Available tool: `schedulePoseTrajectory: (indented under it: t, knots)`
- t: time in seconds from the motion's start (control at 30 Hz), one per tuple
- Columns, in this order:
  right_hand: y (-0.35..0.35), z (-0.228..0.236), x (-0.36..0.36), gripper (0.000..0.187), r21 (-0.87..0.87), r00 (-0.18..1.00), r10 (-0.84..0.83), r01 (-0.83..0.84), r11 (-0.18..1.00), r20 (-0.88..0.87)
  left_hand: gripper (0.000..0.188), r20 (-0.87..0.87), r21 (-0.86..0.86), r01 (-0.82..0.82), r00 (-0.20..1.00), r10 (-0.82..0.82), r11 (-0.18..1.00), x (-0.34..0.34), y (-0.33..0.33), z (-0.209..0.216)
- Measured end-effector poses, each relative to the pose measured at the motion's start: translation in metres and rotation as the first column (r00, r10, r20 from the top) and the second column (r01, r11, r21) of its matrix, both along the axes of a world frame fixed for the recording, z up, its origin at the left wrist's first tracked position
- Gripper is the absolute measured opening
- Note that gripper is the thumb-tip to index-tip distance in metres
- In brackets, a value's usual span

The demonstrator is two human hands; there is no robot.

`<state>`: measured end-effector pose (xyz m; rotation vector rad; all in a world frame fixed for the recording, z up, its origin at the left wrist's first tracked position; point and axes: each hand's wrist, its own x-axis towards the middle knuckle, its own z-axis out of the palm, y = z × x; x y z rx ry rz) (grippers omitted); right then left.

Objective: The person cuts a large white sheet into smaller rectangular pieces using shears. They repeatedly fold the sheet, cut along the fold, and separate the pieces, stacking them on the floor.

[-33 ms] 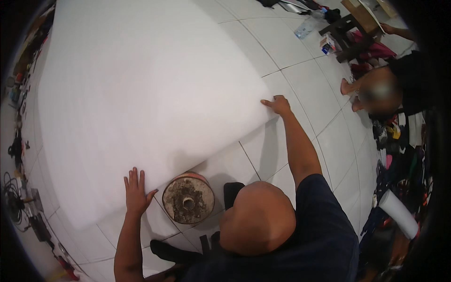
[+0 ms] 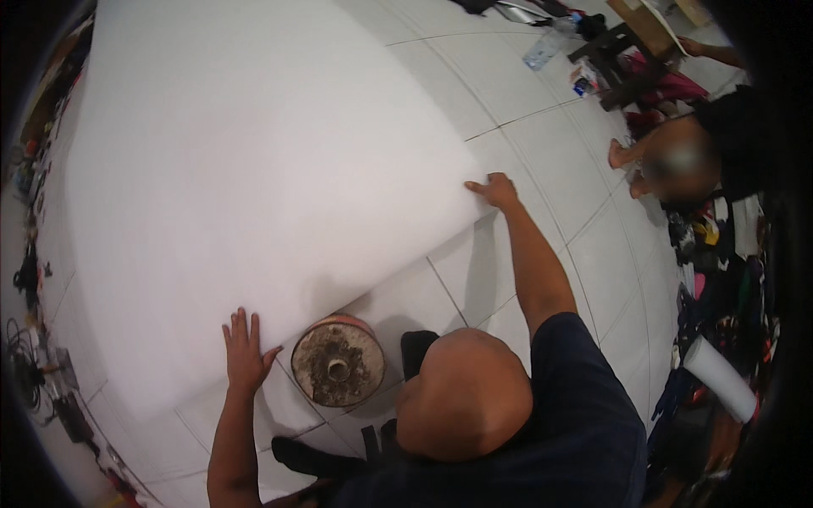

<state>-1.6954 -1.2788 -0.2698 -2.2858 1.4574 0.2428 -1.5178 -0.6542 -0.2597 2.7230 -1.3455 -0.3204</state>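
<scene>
A large white sheet (image 2: 254, 169) spreads over the left and middle of the view, its near edge running slantwise in front of me. My left hand (image 2: 245, 349) lies flat on it close to that edge, fingers stretched and thumb out to the right. At the right corner my right hand (image 2: 495, 190) grips the sheet, its thumb on top and the other fingers curled, partly hidden. Between my arms, by the sheet's near edge, a round, dirty, concrete-like base (image 2: 338, 366) with a short tube at its centre and a reddish side stands on the floor.
Pale floor tiles (image 2: 542, 161) surround the sheet. At the right a person (image 2: 682, 161) sits near a dark wooden stool (image 2: 618, 72) and a plastic bottle (image 2: 546, 51). Below them lie heaped clothes and a white roll (image 2: 720, 378). A coiled black cable (image 2: 21, 364) lies at the far left.
The whole view has shifted very slightly. Both hands keep their places on the sheet.
</scene>
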Motion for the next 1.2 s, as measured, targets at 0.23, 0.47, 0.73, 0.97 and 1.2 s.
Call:
schedulePoseTrajectory:
  t: [0.23, 0.47, 0.73, 0.97, 1.2]
  knots:
    - [-0.012, 0.002, -0.022, 0.092, -0.216, 0.985, -0.026, -0.011, 0.976, -0.169, 0.091, 0.021, -0.099, 0.047, 0.999, -0.045, 0.994, -0.021, -0.005, -0.042]
    - [0.248, 0.088, 0.059, 0.054, -0.01, 0.489, 0.556, -0.745, 0.667, 0.672, 0.09, 0.059, -0.086, 0.028, 0.998, -0.023, 0.996, -0.004, 0.012, -0.029]
    - [0.353, 0.082, 0.032, 0.041, -0.451, -0.325, 0.8, -0.889, -0.077, 0.505, 0.089, 0.035, -0.102, 0.032, 0.999, -0.028, 0.994, -0.015, 0.002, -0.032]
    - [0.352, 0.094, 0.034, 0.03, -0.534, -0.366, 0.761, -0.845, -0.031, 0.535, 0.087, 0.062, -0.131, 0.024, 0.998, -0.016, 0.991, -0.01, 0.006, -0.028]
    - [0.319, 0.179, 0.053, 0.027, -0.425, 0.018, 0.761, -0.821, 0.382, 0.649, 0.084, 0.057, -0.079, 0.025, 0.998, -0.021, 0.997, -0.004, 0.002, -0.018]
